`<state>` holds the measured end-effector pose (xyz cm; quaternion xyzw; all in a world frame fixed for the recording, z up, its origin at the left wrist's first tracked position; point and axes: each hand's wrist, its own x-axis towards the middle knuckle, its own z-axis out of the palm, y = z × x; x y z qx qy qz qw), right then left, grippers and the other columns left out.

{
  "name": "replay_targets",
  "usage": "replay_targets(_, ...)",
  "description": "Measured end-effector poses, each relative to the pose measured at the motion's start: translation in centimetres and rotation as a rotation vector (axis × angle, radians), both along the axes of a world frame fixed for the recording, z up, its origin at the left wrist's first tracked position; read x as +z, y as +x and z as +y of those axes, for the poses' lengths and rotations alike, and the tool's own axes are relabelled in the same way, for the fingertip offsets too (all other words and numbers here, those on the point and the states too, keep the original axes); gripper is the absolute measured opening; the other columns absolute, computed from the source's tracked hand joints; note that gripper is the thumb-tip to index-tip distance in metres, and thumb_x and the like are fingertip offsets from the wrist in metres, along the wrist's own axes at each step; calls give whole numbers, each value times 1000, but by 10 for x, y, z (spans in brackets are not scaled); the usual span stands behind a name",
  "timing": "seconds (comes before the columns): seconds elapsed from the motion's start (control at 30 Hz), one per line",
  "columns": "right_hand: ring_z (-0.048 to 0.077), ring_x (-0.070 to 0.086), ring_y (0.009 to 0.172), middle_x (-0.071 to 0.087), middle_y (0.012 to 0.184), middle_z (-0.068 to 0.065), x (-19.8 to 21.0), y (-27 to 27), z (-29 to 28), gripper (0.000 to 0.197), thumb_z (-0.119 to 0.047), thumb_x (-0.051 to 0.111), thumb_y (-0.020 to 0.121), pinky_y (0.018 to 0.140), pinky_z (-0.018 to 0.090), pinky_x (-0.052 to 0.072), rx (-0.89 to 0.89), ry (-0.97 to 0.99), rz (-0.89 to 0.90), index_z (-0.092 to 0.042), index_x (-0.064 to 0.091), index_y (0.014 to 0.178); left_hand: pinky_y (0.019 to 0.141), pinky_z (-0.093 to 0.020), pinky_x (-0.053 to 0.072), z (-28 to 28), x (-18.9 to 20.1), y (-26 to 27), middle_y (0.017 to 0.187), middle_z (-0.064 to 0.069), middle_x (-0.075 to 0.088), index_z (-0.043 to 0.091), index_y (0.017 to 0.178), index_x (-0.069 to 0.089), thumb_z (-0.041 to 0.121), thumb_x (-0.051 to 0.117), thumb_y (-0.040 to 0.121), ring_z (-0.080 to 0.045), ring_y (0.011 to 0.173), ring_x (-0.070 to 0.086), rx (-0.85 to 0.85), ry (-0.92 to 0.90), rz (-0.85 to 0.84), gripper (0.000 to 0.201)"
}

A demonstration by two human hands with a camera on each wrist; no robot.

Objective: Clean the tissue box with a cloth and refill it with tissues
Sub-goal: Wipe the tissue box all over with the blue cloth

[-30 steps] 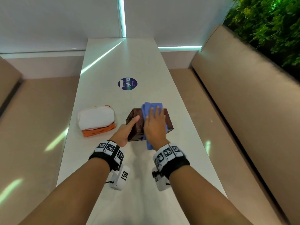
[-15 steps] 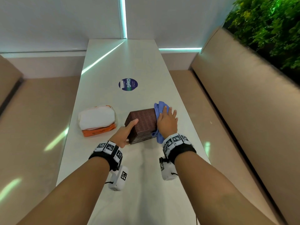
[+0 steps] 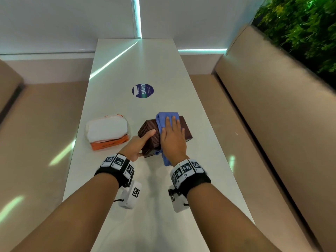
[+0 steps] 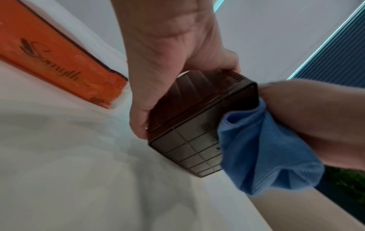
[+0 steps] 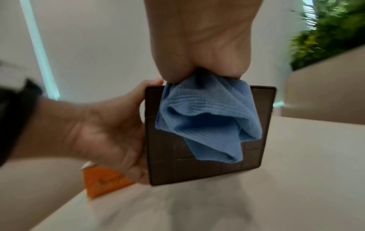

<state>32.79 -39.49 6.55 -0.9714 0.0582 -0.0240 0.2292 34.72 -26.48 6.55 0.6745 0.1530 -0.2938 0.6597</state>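
A brown ribbed tissue box (image 3: pixel 147 128) lies tipped on the white table (image 3: pixel 145 224), its gridded base (image 5: pixel 197 170) turned toward me. My left hand (image 3: pixel 140 144) grips the box's left side, thumb on its upper edge. A blue cloth (image 3: pixel 162 118) is draped over the top of the box, and my right hand (image 3: pixel 171 136) presses it down with straight fingers. One end of the cloth (image 4: pixel 266 153) hangs over the base. A white tissue pack (image 3: pixel 106 129) with an orange band lies to the left of the box, apart from it.
A round dark sticker (image 3: pixel 142 90) sits farther up the narrow table. Beige benches (image 3: pixel 272 124) run along both long sides, with green plants (image 3: pixel 301 24) behind the right one. A wall closes the far end.
My right hand slid the cloth from the top of the box to its right side, then back onto the top. My left hand has kept its hold on the left side.
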Motion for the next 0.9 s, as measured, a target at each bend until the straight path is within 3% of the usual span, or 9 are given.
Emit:
replay_targets(0.13,23,12,148,15,160,9,-7,15,-17,51,-25,23,102,120,39,11,-36,-8,4,-13,17,151,78,-32,48,3,-3,3,115,-7,65,11,122,57,54,59,82,-20,102,59,15,2,46,59)
replay_targets(0.3,27,14,147,16,159,10,-5,23,-19,50,-25,25,102,118,44,15,-110,21,15,-14,21,150,80,-34,47,4,-6,0,121,-7,63,13,125,56,56,59,81,-23,108,58,25,-12,78,62)
replay_targets(0.47,31,27,141,28,154,12,-9,27,-25,49,-26,29,100,114,45,23,-234,78,-33,-14,28,147,84,-39,47,3,-2,0,124,-7,61,15,128,52,57,58,81,-24,111,56,23,-24,93,63)
replay_targets(0.6,35,52,114,55,125,20,-13,30,-36,42,-22,35,98,95,42,43,-329,340,-91,-12,43,138,102,-59,36,5,-3,0,135,-8,50,17,139,39,58,52,85,-31,124,47,7,-44,93,69)
replay_targets(0.73,36,58,98,61,107,21,-11,32,-40,33,-22,36,97,85,41,47,-352,390,-62,-9,53,122,95,-65,37,3,-1,0,142,-4,39,32,146,24,72,61,65,-36,133,36,11,-131,162,98)
replay_targets(0.8,34,59,93,62,103,21,-11,32,-42,32,-22,36,96,80,37,46,-345,411,-73,-8,55,118,90,-63,42,2,2,0,135,-1,39,35,143,28,68,62,64,-35,130,39,18,-183,179,92)
replay_targets(0.9,28,57,82,64,97,19,-13,31,-46,30,-20,36,96,70,30,41,-337,464,-91,-7,57,111,91,-57,45,-1,4,2,131,-2,43,33,132,39,57,60,79,-28,117,44,58,-219,161,62)
